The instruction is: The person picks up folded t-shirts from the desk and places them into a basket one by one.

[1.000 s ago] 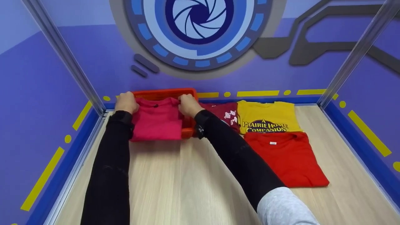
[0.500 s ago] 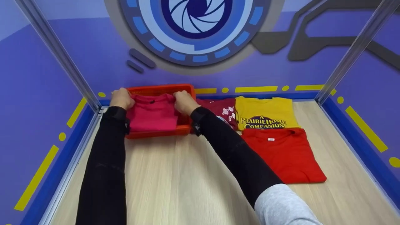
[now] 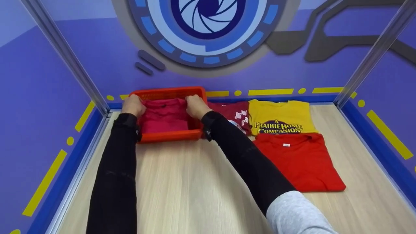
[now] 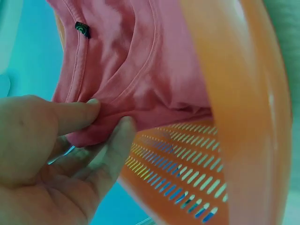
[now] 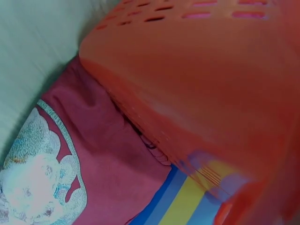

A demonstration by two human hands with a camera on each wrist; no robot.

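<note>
A folded pink shirt (image 3: 164,117) lies inside an orange plastic basket (image 3: 169,136) at the back left of the table. My left hand (image 3: 132,105) holds the shirt's far left corner. In the left wrist view, thumb and fingers of that left hand (image 4: 108,117) pinch the edge of the pink shirt (image 4: 136,70) just above the basket's slotted wall (image 4: 187,173). My right hand (image 3: 196,105) grips the far right corner, fingers curled over the cloth. The right wrist view shows only the basket's outer wall (image 5: 211,70), not the hand.
Right of the basket lie a maroon shirt (image 3: 236,114) with a white print, a yellow printed shirt (image 3: 279,115) and a red shirt (image 3: 297,161), all flat. The maroon shirt (image 5: 93,154) touches the basket's side. Purple walls and metal posts bound the wooden table (image 3: 195,188).
The pink shirt, which overhung the basket's front rim a second ago, has gone down inside the basket. Both hands moved down with it, still holding its far corners.
</note>
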